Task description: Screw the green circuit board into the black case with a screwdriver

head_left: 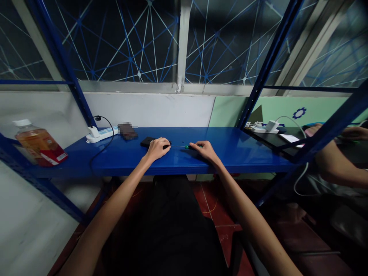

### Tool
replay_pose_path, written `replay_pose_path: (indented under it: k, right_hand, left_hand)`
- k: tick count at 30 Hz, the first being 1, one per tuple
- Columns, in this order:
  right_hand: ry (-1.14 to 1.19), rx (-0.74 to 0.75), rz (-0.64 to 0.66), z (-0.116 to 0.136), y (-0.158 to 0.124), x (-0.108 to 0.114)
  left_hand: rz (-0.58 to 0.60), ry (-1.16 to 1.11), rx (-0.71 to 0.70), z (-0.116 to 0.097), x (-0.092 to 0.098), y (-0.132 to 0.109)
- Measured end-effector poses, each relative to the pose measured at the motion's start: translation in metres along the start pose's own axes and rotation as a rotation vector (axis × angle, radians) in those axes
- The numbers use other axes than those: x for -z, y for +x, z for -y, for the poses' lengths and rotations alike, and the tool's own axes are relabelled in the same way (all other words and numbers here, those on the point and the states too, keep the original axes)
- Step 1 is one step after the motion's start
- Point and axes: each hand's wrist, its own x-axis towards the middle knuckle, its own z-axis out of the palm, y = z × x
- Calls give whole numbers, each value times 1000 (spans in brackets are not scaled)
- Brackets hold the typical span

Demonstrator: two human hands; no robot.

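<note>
My right hand (pixel 204 150) is closed around the green handle of a screwdriver (pixel 178 146), whose thin metal shaft lies nearly level and points left. At the shaft's far end, my left hand (pixel 157 148) is closed on a small black object (pixel 166 146), mostly covered by the fingers. The shaft's tip meets or nearly meets that object; contact is too small to make out. Behind and left of the left hand lies a flat black item (pixel 146 141) on the blue table (pixel 224 142). Tiny dark specks lie beyond the shaft.
A white power strip (pixel 105 133) with a plugged-in black cable (pixel 106 147) sits at the back left, beside a blurred brown item (pixel 128 132). A drink bottle (pixel 40 143) stands far left. Blue posts (pixel 258 80) frame the table. Another person's arm (pixel 339 163) is at right.
</note>
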Motion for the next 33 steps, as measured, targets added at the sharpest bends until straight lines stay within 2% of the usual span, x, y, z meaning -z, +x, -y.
replay_pose_path:
  k: [6, 14, 33]
  right_hand:
    - [13, -22, 14, 0, 0, 0]
    - [13, -22, 6, 1, 0, 1]
    - [46, -17, 2, 0, 0, 0]
  left_hand:
    - [-5, -2, -22, 0, 0, -1]
    - [-83, -22, -93, 5, -5, -1]
    - [-93, -23, -87, 4, -4, -2]
